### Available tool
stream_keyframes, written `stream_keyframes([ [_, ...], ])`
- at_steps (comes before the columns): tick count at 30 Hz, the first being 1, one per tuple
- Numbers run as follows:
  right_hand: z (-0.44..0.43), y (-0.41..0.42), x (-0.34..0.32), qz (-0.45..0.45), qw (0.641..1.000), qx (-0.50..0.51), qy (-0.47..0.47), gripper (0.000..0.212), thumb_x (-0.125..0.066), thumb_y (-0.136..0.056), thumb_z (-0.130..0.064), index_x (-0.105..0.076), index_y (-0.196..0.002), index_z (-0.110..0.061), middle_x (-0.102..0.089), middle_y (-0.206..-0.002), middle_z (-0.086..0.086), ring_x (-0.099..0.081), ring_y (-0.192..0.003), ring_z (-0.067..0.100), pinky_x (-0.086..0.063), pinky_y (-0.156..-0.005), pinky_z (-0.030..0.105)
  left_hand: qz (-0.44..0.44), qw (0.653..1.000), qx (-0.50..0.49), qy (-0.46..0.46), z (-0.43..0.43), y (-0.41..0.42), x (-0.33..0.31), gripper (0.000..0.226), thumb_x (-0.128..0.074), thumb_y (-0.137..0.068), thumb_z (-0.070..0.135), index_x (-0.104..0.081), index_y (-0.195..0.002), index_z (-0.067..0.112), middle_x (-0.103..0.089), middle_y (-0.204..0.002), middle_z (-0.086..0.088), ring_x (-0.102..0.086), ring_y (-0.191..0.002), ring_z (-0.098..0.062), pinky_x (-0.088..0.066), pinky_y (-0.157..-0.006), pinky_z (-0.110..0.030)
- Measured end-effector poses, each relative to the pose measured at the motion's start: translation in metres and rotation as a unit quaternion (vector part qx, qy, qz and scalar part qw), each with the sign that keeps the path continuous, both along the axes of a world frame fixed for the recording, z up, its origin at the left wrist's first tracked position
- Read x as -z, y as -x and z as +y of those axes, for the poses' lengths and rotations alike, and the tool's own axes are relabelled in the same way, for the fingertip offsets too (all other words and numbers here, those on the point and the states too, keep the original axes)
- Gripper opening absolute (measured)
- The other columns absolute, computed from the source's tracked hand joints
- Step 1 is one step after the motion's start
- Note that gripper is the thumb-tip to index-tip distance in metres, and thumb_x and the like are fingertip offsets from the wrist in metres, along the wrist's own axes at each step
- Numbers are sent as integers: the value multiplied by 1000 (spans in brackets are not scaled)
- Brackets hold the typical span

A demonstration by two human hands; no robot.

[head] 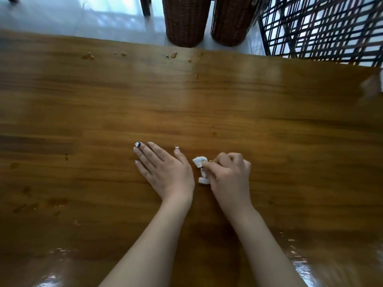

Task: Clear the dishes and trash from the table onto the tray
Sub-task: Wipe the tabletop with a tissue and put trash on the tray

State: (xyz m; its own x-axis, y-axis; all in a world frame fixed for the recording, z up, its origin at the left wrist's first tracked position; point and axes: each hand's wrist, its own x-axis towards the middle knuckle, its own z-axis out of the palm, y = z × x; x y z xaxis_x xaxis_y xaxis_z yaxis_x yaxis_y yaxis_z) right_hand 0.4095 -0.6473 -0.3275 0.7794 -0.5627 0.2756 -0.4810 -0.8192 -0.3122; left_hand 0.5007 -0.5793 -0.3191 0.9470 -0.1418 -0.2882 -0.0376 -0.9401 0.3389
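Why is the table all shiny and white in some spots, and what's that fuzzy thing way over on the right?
In the head view, the glossy wooden table mirrors bright light, giving white glare near both bottom corners and a pale streak up the middle. The pale thing at the right edge is too blurred to identify. The left hand, the right hand and the crumpled white tissue it pinches look fairly sharp.

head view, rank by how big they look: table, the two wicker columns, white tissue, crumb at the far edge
1. table
2. left wicker column and right wicker column: about alike, both cut off at the top
3. white tissue, partly covered by the right hand
4. crumb, though farther off
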Motion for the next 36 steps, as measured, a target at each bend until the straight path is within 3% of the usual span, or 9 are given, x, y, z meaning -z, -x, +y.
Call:
stream_keyframes([
  [6,-52,-39,3,10,1000,11,-2,8,-80,-73,-12,-76,-77,-18,-64,-78,0,-54,-83,30,-29,-71,37,-39,999,-2,-38,-4,5,8,75,-19,-99,48,6,-150,-1,12,-158,-19,17,-146,-28,11,-116,-38],
  [8,-72,-59,1,-1,1000,21,-5,2,-74,-77,-14,-76,-76,-15,-63,-79,3,-54,-85,35,-27,-72,37,-41,998,-4,-44,-5,4,8,76,-20,-98,49,6,-150,-1,12,-158,-19,17,-146,-28,12,-116,-38],
  [12,-90,-78,-1,33,998,16,-50,12,-65,-88,-18,-77,-88,-14,-63,-88,5,-49,-96,34,-23,-76,35,-46,998,-6,-52,-6,5,9,76,-20,-98,49,6,-150,1,12,-158,-18,17,-146,-28,11,-117,-38],
  [17,-68,-52,6,-13,999,-38,-2,6,-78,-74,-7,-74,-75,-12,-59,-73,2,-54,-76,31,-30,-65,33,-55,997,-4,-55,-7,5,9,76,-21,-98,48,3,-150,-1,9,-158,-20,14,-146,-30,11,-116,-38],
  [24,-88,-103,1,31,998,-57,7,17,-84,-62,-5,-70,-64,-15,-56,-70,3,-54,-75,33,-29,-67,34,-60,996,-5,-68,-7,5,9,76,-22,-97,48,3,-150,-1,8,-158,-21,13,-146,-30,10,-117,-39],
  [26,-98,-119,-1,43,999,-29,12,9,-75,-77,-7,-74,-78,-17,-58,-82,5,-52,-88,33,-25,-73,35,-62,996,-5,-68,-8,5,10,76,-22,-97,47,2,-150,-2,8,-158,-22,13,-146,-30,9,-117,-39],
  [29,-101,-123,-1,65,998,6,-13,17,-56,-94,-18,-72,-100,-18,-58,-102,4,-45,-106,30,-21,-79,33,-62,996,-4,-68,-9,5,11,76,-22,-97,47,3,-150,-2,8,-158,-22,14,-146,-30,9,-117,-39],
  [34,-86,-88,3,33,999,21,8,6,-69,-84,-13,-73,-80,-14,-60,-83,6,-54,-87,32,-27,-72,36,-66,996,-3,-67,-8,5,13,76,-21,-97,47,2,-150,-2,7,-158,-22,12,-147,-31,9,-117,-40],
  [36,-91,-89,2,35,999,17,22,8,-67,-85,-16,-73,-80,-14,-61,-83,6,-53,-88,33,-26,-73,37,-63,996,-2,-67,-7,5,12,76,-21,-97,48,3,-150,-2,8,-158,-22,13,-146,-31,10,-117,-39],
])
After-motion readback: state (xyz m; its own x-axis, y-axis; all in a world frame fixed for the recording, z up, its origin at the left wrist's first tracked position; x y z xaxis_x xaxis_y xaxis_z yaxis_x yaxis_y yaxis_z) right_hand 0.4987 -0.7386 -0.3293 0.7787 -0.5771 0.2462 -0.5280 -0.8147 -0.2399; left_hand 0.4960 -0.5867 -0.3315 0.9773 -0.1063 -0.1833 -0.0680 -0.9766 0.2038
